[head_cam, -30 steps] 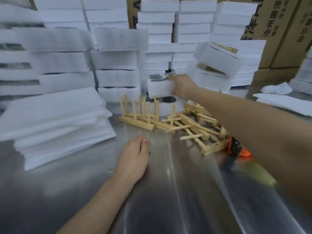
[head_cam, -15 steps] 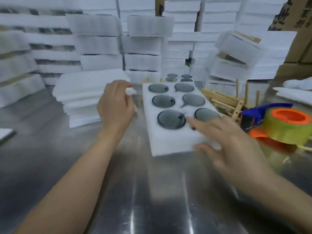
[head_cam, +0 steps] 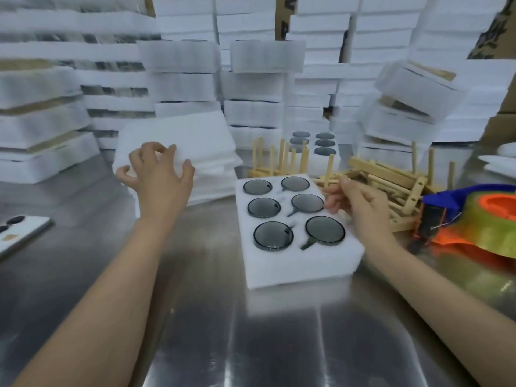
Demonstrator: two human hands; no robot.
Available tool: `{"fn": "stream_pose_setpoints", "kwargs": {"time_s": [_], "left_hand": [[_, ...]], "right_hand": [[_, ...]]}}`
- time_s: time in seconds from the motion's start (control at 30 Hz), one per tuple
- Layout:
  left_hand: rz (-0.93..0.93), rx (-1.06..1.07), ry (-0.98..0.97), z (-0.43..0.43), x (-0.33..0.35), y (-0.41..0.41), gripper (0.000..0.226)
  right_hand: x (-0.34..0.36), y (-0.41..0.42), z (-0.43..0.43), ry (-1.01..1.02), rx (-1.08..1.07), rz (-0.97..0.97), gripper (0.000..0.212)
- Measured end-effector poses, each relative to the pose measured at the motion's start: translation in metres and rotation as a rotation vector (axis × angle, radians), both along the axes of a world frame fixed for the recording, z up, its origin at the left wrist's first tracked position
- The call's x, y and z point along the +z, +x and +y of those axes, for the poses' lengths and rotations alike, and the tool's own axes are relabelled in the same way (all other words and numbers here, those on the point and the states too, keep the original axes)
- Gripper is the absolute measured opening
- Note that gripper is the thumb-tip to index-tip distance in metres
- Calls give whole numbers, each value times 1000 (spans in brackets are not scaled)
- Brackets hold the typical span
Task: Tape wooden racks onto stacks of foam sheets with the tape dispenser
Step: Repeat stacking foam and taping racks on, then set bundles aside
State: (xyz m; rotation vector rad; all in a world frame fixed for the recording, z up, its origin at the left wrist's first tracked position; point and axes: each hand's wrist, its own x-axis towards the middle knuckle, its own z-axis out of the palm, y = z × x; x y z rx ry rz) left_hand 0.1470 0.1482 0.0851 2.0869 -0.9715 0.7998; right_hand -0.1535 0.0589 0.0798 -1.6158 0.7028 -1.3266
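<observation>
A white foam block (head_cam: 296, 263) holding several dark round glass pieces lies on the steel table in front of me. My left hand (head_cam: 159, 180) hovers with spread fingers at the near edge of a pile of thin foam sheets (head_cam: 178, 135). My right hand (head_cam: 360, 210) is just right of the block, and its thumb and fingers pinch a dowel of the tumbled wooden racks (head_cam: 391, 180). One more wooden rack (head_cam: 279, 160) stands upright behind the block. The tape dispenser (head_cam: 474, 222), orange and blue with a yellowish roll, sits at the far right, untouched.
Tall stacks of white foam blocks (head_cam: 181, 79) wall the back and left of the table. A second foam block with dark discs (head_cam: 310, 141) stands behind the upright rack. A white phone (head_cam: 19, 230) lies at the left edge. Cardboard boxes (head_cam: 499, 124) rise at the right.
The foam block was pulled from the back to the table's middle. My right hand left its top and went to the wooden racks. My left hand opened and reached toward the foam sheets.
</observation>
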Motion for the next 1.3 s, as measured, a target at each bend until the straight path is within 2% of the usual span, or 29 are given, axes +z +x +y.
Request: {"fn": "stream_pose_setpoints", "kwargs": {"time_s": [0.07,0.27,0.33,0.43,0.47,0.53,0.57,0.6,0.63,0.7,0.77,0.83,0.87,0.93,0.97,1.0,1.03,1.1,1.17,1.3], "left_hand": [[2,-4,5,-3,0,1,38],[104,-107,-54,-5,2,11,29],[114,-90,-152,-2,5,8,25],[34,76,-346,0,10,-7,27],[-25,51,-452,1,13,-15,28],[-145,-229,-601,1,21,-35,32],[-198,-427,-581,0,21,-45,34],[-249,-557,-480,-5,18,-54,31],[-205,-671,-332,-10,16,-63,27],[-227,-763,9,-18,6,-75,33],[-296,-861,167,-12,1,-75,36],[-400,-772,165,-5,1,-70,31],[-371,-665,133,-5,4,-66,37],[-139,-300,45,-7,6,-55,69],[59,-124,48,-8,2,-50,84],[195,-3,100,-8,-3,-45,95],[230,63,186,-8,-10,-41,102],[170,56,278,-11,-25,-33,103],[154,-7,282,-16,-29,-31,96],[125,-24,306,-29,-27,-28,101]], "right_hand": [[-8,-6,-6,35,24,-57,36],[-9,-4,-7,4,38,-58,35],[-8,-4,-8,34,42,-58,34],[-6,-3,-9,66,63,-73,32],[-5,-3,-9,98,70,-105,32],[-4,-3,-10,181,94,-180,35],[-4,-3,-10,217,101,-212,37],[-3,-4,-11,249,99,-236,39],[-1,-5,-12,284,95,-251,40],[2,-8,-12,363,99,-232,38],[4,-12,-13,389,111,-119,26],[5,-17,-11,369,169,-17,33],[6,-19,-10,370,205,-14,39],[8,-20,-10,395,222,-23,42],[9,-21,-10,407,215,-9,42],[10,-22,-11,415,212,16,41],[11,-22,-12,419,220,48,42],[9,-22,-15,411,261,135,43],[8,-21,-15,396,312,214,44],[8,-18,-13,404,366,242,40]]}}
